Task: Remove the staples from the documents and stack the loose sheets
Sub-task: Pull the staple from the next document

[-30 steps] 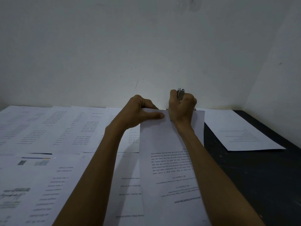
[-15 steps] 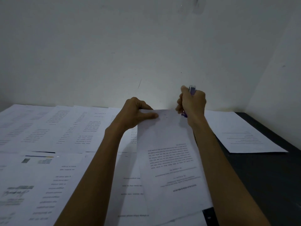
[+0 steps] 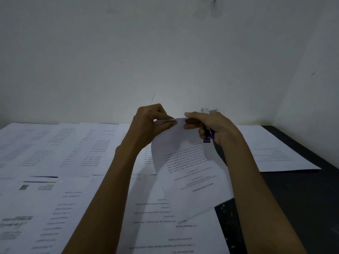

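**paperjam_99:** So where's your document (image 3: pixel 190 173) right now? Looks like you've got it lifted off the desk (image 3: pixel 293 208), just right of the frame's centre.

**deskdweller:** Yep. Your left hand (image 3: pixel 148 125) is pinching the far edge of it between thumb and fingers, and your right hand (image 3: pixel 211 127) is pinching that same edge just beside it. The far end is bunched up between the two hands, and the rest hangs down toward you, curling, with its near corner over the printed sheets (image 3: pixel 174 233) at the bottom centre.

**paperjam_99:** And that dark thing in your right hand?

**deskdweller:** Your lower fingers are curled around a small tool (image 3: pixel 208 135), dark with a purple bit and a shiny metal end poking out above the hand. Probably a staple remover, but it's too dim and blurry to say for sure. Can't make out any staple either.

**paperjam_99:** Rest of the desk?

**deskdweller:** Rows of pages (image 3: pixel 55 143) spread flat across the left half, touching and overlapping. One single sheet (image 3: pixel 275 153) lies by itself at the right, near the wall corner.
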